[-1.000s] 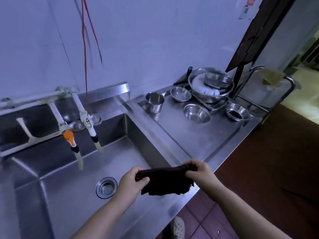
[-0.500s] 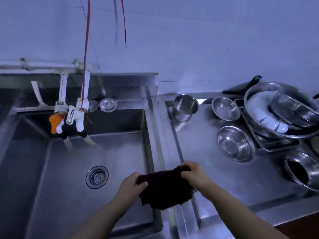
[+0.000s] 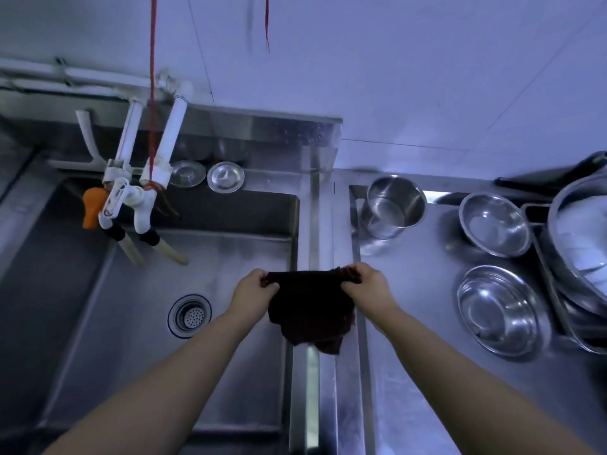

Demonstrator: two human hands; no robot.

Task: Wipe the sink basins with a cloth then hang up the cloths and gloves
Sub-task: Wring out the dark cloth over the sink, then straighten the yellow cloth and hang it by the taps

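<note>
I am gripping a dark maroon square cloth (image 3: 312,310) by its top edge, my left hand (image 3: 253,290) pinching the left corner and my right hand (image 3: 369,287) pinching the right corner, fingers curled tight round the fabric. The cloth is hanging slack between them in the centre of the frame, over the steel ridge where the stainless steel sink basin (image 3: 98,307) is meeting the steel draining counter (image 3: 410,307). Its lower edge is drooping in uneven folds, and I cannot tell whether it is touching the ridge.

The round perforated drain (image 3: 190,316) is sitting in the basin floor at centre left. Two white plastic taps (image 3: 131,205) are reaching over the basin at upper left, one with an orange handle, and a red cord (image 3: 152,77) is hanging down to them. Two small round steel lids (image 3: 207,175) are lying on the ledge behind.

On the counter at right I am counting one shiny steel cup (image 3: 392,206) and two shallow steel bowls (image 3: 494,224). A large steel basin (image 3: 581,257) holding white dishes is being cut off by the right edge, so its contents are hard to count.
</note>
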